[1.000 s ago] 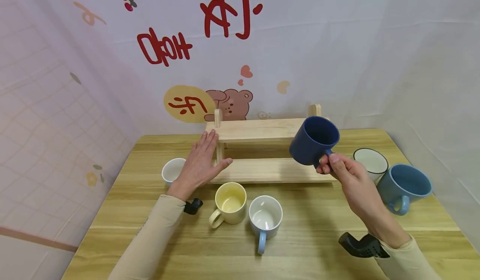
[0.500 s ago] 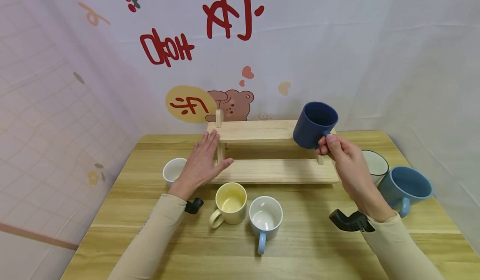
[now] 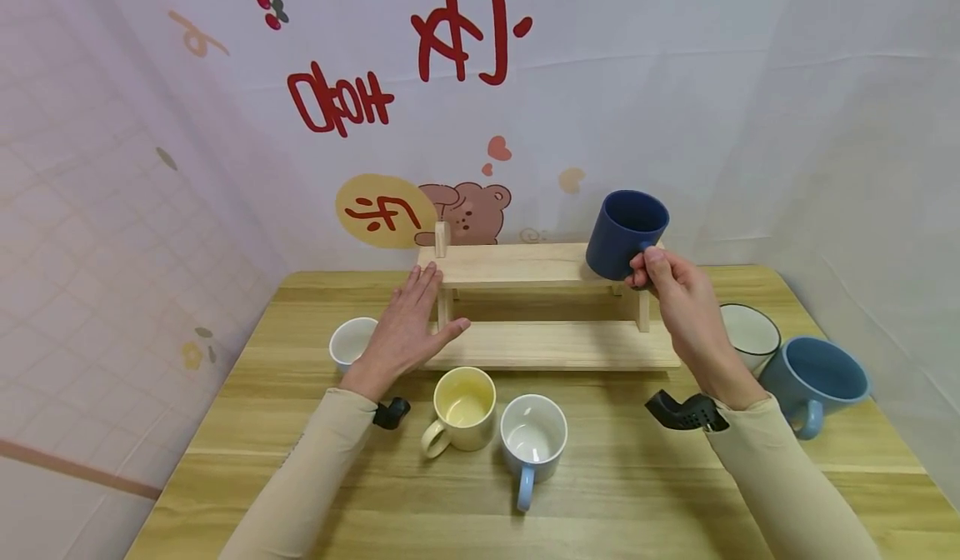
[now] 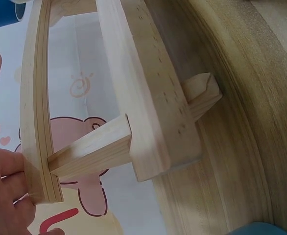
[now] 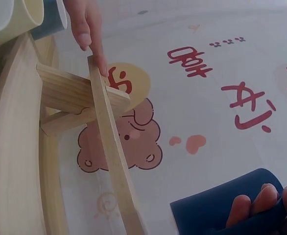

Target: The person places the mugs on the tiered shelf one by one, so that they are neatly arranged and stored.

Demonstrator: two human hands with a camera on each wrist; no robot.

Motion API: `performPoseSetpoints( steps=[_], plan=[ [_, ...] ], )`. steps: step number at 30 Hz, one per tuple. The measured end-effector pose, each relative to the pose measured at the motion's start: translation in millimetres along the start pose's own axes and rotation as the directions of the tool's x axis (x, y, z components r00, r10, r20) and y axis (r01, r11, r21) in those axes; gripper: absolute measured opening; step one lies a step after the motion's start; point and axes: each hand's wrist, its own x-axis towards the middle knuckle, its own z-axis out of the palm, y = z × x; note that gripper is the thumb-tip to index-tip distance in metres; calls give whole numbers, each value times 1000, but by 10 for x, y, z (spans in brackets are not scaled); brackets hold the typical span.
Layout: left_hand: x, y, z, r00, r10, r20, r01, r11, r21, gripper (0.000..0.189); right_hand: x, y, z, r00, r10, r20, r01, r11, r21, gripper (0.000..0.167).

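Observation:
My right hand (image 3: 690,310) grips a navy blue mug (image 3: 618,239) by its handle. The mug is upright with a slight tilt and overlaps the right end of the upper shelf board (image 3: 517,265) in the head view. In the right wrist view, a gap shows between the mug (image 5: 222,205) and the board. My left hand (image 3: 405,327) lies with straight fingers at the left end of that two-tier wooden rack, fingertips on the upper board. In the left wrist view, its fingers (image 4: 9,181) are against the board's end.
In front of the rack stand a yellow mug (image 3: 463,410) and a white mug with a blue handle (image 3: 534,431). A white cup (image 3: 351,342) sits beside my left hand. Right of the rack are a dark-rimmed white mug (image 3: 750,331) and a blue mug (image 3: 817,381). A printed cloth (image 3: 675,110) hangs behind.
My right hand has moved the navy mug up and back, toward the right end of the upper board, and made it more upright. The left hand has stayed in place.

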Motion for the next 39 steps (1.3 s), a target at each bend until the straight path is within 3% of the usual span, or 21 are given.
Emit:
performPoseSetpoints(
  steps=[7, 16, 32, 39],
  plan=[
    [25, 6, 4, 1000, 0, -3, 0, 1000, -5, 98, 138, 73, 4, 999, -3, -42, 2, 1000, -24, 50],
    [18, 21, 21, 1000, 5, -10, -5, 1000, -14, 98, 222, 201, 19, 999, -1, -48, 4, 998, 64, 47],
    [-26, 23, 67, 999, 12, -37, -13, 999, -29, 98, 260, 287, 91, 993, 52, -108, -61, 995, -78, 49],
    [-3, 5, 71, 999, 1, -36, -3, 1000, -29, 97, 332, 320, 97, 992, 61, -110, -64, 998, -18, 48]
  ],
)
